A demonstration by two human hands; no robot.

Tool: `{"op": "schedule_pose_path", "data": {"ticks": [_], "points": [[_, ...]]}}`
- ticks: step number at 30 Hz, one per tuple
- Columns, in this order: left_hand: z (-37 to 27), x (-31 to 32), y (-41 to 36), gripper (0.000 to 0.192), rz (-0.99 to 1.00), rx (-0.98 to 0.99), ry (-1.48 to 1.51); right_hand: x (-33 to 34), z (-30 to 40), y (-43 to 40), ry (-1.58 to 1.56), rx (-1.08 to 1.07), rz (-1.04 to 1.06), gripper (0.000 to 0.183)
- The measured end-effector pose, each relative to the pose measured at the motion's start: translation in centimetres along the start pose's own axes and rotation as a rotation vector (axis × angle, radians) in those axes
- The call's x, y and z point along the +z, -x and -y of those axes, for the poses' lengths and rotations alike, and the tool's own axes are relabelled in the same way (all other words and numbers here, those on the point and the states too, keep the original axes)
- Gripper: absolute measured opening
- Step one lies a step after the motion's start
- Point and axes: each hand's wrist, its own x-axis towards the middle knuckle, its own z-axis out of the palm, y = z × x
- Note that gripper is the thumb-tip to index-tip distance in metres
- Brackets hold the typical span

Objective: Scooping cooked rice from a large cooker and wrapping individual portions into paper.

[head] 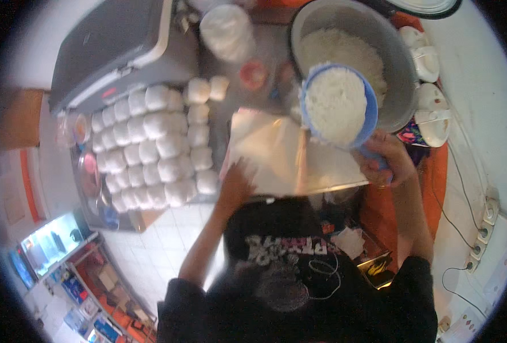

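My right hand [384, 160] grips the handle of a blue plastic dipper [371, 111]. White grains that look like cooked rice [337, 105] fill the dipper to about its rim. Under and beside it lies a stack of brown food wrapping paper [266, 150], with a paler sheet part [335, 165] at its right. My left hand [239, 180] is at the paper's left edge, fingers extended and blurred, with nothing visible in it. Beyond the dipper stands a large metal pot [399, 55] with more rice [343, 47] inside, partly hidden by the dipper.
Rows of rounded white bundles [150, 150] cover the left of the table. A grey hard-sided box [116, 47] stands behind them. At the back are a white stack [227, 32] and a red round item [253, 75]. White lidded containers [433, 113] and a power strip [483, 231] line the right.
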Motion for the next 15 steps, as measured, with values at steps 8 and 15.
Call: {"op": "schedule_pose_path", "data": {"ticks": [8, 15], "points": [[4.2, 7.1, 3.8, 0.057, -0.026, 0.152, -0.197, 1.7, -17.0, -6.8, 0.058, 0.098, -0.43, 0.029], [2.8, 3.2, 1.3, 0.026, -0.207, 0.157, 0.035, -2.3, -21.9, -6.1, -0.378, -0.007, -0.202, 0.029]]}}
